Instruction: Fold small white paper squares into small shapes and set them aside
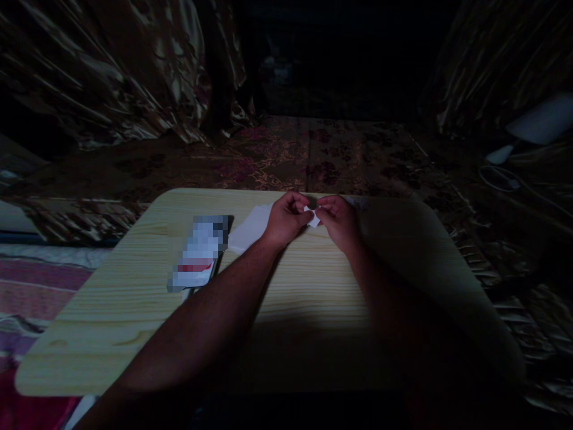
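Note:
Over the far middle of the wooden table, a small white piece of paper [313,217] is pinched between both hands. My left hand [289,220] grips its left side, with the thumb lying across it. On the opposite side, the fingertips of my right hand [339,218] close on the paper. Partly behind my left wrist lies a white sheet or stack of paper [250,230] on the tabletop. The small piece looks folded, but the dim light hides its finer creases.
A phone-like slab with a blurred-out screen [197,254] lies left of my left forearm on the light wooden table [120,280]. Beyond the far edge is a patterned cloth surface [286,152]. A white lamp [539,122] with a cable stands at the right.

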A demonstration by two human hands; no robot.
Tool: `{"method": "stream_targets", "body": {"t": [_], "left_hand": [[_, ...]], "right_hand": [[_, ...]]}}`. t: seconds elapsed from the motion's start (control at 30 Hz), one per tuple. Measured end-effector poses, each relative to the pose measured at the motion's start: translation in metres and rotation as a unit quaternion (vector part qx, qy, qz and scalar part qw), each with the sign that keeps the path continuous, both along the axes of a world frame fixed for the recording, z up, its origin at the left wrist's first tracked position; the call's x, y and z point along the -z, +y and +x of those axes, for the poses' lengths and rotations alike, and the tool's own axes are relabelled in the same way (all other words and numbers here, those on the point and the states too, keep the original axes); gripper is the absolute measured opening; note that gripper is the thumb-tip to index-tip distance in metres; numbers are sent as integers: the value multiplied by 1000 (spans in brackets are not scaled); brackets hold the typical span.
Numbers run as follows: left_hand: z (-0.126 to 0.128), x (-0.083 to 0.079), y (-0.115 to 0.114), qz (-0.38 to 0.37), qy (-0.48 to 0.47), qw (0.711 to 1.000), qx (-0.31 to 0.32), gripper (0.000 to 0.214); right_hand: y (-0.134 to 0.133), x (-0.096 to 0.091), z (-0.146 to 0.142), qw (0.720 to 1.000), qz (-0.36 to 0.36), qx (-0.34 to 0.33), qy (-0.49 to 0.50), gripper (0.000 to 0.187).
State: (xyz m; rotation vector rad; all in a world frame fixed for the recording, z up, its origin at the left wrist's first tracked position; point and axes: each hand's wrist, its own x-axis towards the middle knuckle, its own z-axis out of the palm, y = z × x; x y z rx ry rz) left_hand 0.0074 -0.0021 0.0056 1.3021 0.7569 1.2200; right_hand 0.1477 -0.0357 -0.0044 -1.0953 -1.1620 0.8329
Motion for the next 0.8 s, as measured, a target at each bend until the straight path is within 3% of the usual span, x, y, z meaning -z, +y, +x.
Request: {"method": "stream_targets", "body": {"t": [0.8], "left_hand": [[1, -1, -3, 21, 24, 999, 23, 40]], "right_hand": [[1, 3, 3, 999, 20, 34, -30, 9]]}}
